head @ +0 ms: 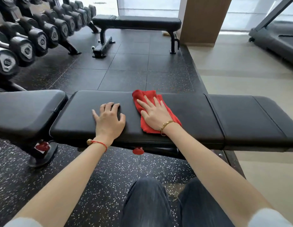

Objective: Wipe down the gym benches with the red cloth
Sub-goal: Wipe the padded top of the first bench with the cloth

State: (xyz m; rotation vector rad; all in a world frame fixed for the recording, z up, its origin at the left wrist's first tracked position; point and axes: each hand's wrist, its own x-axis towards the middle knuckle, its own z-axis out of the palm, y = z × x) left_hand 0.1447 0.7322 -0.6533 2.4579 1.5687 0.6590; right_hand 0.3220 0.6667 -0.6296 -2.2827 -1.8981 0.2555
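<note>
The right hand (pixel 153 113) lies flat with its fingers straight and spread, pressing the crumpled red terry cloth (pixel 156 112) onto the middle of the black padded vinyl counter (pixel 191 115); this grip clamps nothing, it only pins the cloth down. The cloth reaches from the counter's far edge almost to its near edge. Just to its left, the left hand (pixel 109 117) rests on the bare pad, fingers loosely bent, holding nothing. Because the cloth is merely pressed and not gripped, I judge a quick stroke could let it bunch up or slip over the near edge to the speckled rubber floor (pixel 101 177); leaning hard on the left hand might also shift the counter. A second black flat bench (pixel 142 21) stands well beyond, unwiped as far as I can tell. The black dumbbells on the rack (pixel 27 45) carry pale end plates, but their markings are too blurred to read.
</note>
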